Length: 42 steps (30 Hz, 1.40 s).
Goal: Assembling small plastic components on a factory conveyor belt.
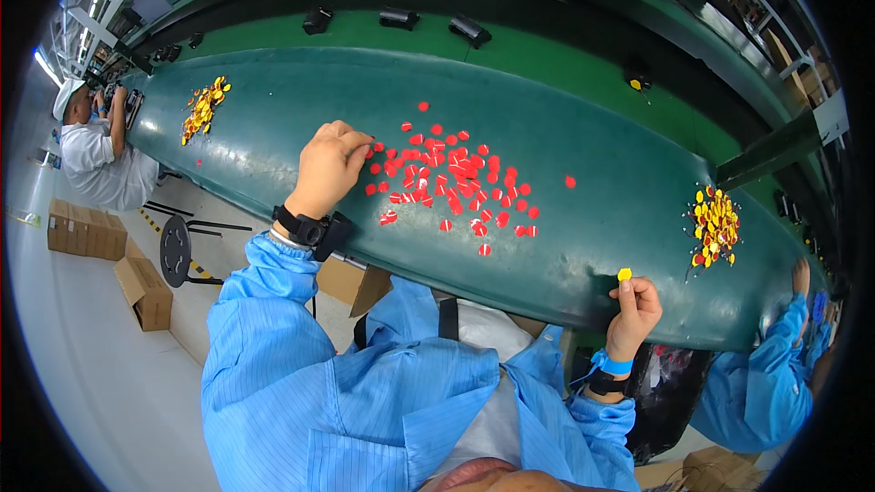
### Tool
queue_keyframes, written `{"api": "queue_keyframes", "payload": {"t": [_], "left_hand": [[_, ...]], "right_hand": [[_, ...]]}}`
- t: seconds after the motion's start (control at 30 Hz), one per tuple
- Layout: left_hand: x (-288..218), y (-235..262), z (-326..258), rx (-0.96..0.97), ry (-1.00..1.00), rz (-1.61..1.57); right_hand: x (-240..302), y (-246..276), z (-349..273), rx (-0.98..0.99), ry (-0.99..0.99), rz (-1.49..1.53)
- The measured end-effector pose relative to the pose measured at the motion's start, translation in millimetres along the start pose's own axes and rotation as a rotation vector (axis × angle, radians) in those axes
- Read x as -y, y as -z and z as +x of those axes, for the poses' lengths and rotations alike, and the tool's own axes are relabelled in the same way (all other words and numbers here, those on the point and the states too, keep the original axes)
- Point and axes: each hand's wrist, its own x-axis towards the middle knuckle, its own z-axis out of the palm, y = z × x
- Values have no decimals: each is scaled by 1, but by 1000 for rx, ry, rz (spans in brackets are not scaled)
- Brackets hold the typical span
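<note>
A loose spread of small red discs (pixel 465 178), some with white stripes, lies on the dark green tabletop (pixel 319 82) in front of me. At the left edge of the spread, my left hand (pixel 328 169) pinches with thumb and forefinger; a red disc (pixel 368 154) shows at the tips. My right hand (pixel 635 308) is held at the near edge of the table, right of the discs. Its thumb and finger grip a small yellow piece (pixel 624 274) with an angular outline, standing upright.
A pile of yellow and red pieces (pixel 714 226) lies to the right, another yellow pile (pixel 205 109) far left. A co-worker in white (pixel 100 155) is at the left end; a blue sleeve (pixel 761 383) reaches in at right. A stool (pixel 176 251) and cardboard boxes (pixel 87 230) stand left.
</note>
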Motion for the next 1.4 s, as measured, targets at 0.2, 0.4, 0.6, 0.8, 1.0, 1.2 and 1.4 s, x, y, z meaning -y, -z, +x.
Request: {"api": "queue_keyframes", "payload": {"t": [0.2, 0.4, 0.6, 0.8, 1.0, 1.2, 1.4], "left_hand": [[22, -1, -5, -34, 322, -287], [49, -8, -25, -99, 521, -512], [56, -2, -23, -136, 568, -474], [66, -6, -18, -69, 576, -532], [59, -9, 1, 134, 427, -480], [56, -17, 14, 238, 226, -188], [56, -12, 20, 241, 433, -92]], "right_hand": [[0, -2, -2, -1, 22, 5], [1, -3, -2, -29, -13, -12], [1, -3, 0, -32, -5, -44], [1, -4, 0, -31, -15, -36], [2, -5, -1, -46, -26, -62], [2, -5, -1, -37, -10, -76], [0, -7, -1, -47, -11, -76]]}}
